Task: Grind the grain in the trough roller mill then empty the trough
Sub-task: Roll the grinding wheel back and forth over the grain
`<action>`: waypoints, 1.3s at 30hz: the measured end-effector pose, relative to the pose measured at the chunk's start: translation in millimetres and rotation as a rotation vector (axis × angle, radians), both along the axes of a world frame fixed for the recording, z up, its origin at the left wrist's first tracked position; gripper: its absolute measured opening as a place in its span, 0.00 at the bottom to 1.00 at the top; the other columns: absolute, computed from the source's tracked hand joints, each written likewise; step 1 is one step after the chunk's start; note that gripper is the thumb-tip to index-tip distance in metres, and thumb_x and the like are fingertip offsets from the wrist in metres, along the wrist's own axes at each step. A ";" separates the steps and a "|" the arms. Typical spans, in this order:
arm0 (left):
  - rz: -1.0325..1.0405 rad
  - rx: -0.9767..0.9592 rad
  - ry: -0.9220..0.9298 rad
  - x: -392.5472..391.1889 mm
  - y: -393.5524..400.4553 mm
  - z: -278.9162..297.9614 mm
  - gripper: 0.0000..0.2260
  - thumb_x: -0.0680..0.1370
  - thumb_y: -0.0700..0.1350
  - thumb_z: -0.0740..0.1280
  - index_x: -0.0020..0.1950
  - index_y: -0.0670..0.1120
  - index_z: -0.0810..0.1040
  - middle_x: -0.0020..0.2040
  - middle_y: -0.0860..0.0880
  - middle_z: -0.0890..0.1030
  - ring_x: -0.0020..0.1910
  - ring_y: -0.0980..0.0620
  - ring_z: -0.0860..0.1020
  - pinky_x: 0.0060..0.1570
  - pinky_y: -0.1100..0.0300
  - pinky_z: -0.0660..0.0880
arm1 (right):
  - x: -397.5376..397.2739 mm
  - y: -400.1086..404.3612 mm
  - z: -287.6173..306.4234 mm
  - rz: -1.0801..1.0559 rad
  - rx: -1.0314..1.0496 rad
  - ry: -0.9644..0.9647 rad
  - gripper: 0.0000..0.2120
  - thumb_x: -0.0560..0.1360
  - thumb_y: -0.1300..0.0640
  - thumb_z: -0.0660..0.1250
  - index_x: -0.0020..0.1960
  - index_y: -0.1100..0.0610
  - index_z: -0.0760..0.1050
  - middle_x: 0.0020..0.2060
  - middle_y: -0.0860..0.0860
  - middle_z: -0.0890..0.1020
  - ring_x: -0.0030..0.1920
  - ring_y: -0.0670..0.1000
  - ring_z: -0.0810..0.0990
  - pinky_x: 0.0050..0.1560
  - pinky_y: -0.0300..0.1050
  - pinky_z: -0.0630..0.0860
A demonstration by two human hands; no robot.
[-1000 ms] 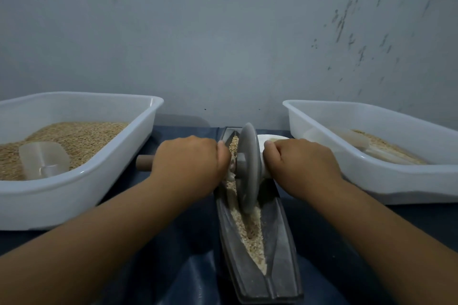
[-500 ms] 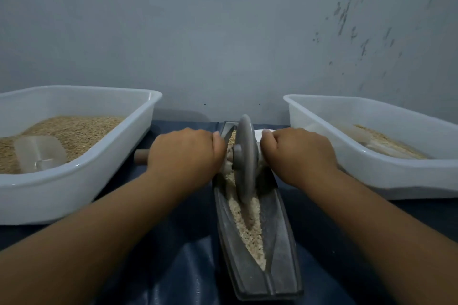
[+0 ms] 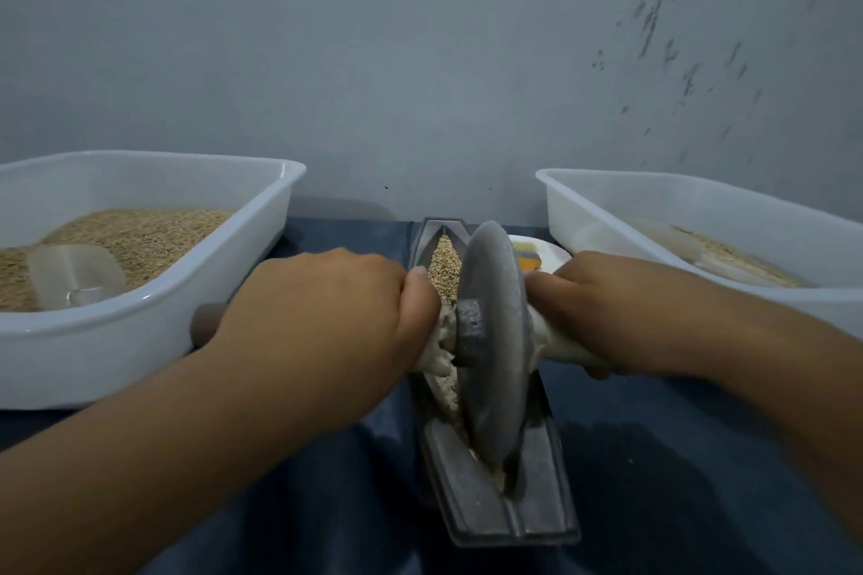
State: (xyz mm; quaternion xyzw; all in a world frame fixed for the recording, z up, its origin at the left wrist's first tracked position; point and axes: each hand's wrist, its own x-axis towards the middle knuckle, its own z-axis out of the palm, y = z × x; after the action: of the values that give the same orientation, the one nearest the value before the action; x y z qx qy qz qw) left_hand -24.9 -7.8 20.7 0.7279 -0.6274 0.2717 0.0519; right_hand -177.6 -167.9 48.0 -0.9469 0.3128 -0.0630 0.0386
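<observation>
Our left hand point(image 3: 322, 308) and right hand point(image 3: 621, 308) each grip the axle handle point(image 3: 208, 324), the roller wheel point(image 3: 495, 341) between them standing in the grain-filled trough point(image 3: 471, 509).

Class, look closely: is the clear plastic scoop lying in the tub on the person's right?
No: the clear scoop lies on the grain in the left tub.

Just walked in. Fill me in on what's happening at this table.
A person is grinding grain in a trough mill. The left hand and right hand each grip one end of the axle handle through the stone wheel, which stands in the dark trough. Grain lies in the trough beyond the wheel. A white tub of grain with a scoop sits on the left, another tub on the right.
</observation>
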 end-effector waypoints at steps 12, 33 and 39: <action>0.280 -0.003 -0.151 41.5 -71.7 -15.0 0.09 0.80 0.45 0.52 0.53 0.44 0.69 0.40 0.48 0.70 0.36 0.46 0.70 0.36 0.54 0.71 | 50.3 -31.5 -41.4 -0.118 -0.285 -0.381 0.24 0.81 0.46 0.46 0.30 0.52 0.67 0.28 0.48 0.70 0.32 0.52 0.70 0.35 0.46 0.63; 0.297 0.102 -0.215 38.6 -61.3 -11.6 0.12 0.76 0.40 0.60 0.57 0.43 0.62 0.41 0.45 0.68 0.39 0.42 0.72 0.36 0.52 0.73 | 47.0 -26.8 -40.9 -0.089 -0.345 -0.391 0.24 0.80 0.46 0.47 0.28 0.52 0.64 0.26 0.48 0.68 0.31 0.53 0.70 0.33 0.45 0.62; 0.182 0.113 -0.227 28.8 -51.9 -8.9 0.08 0.76 0.42 0.58 0.53 0.46 0.61 0.34 0.49 0.56 0.36 0.45 0.68 0.36 0.53 0.74 | 28.1 -21.8 -34.6 -0.076 -0.196 -0.205 0.19 0.80 0.49 0.46 0.32 0.51 0.63 0.30 0.47 0.69 0.31 0.47 0.65 0.29 0.44 0.56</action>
State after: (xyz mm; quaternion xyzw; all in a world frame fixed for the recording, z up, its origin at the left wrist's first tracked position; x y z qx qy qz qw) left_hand 3.9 -59.7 11.8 0.7480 -0.5752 0.3198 -0.0852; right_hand -149.5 -189.6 13.4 -0.9223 0.3350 -0.1912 -0.0248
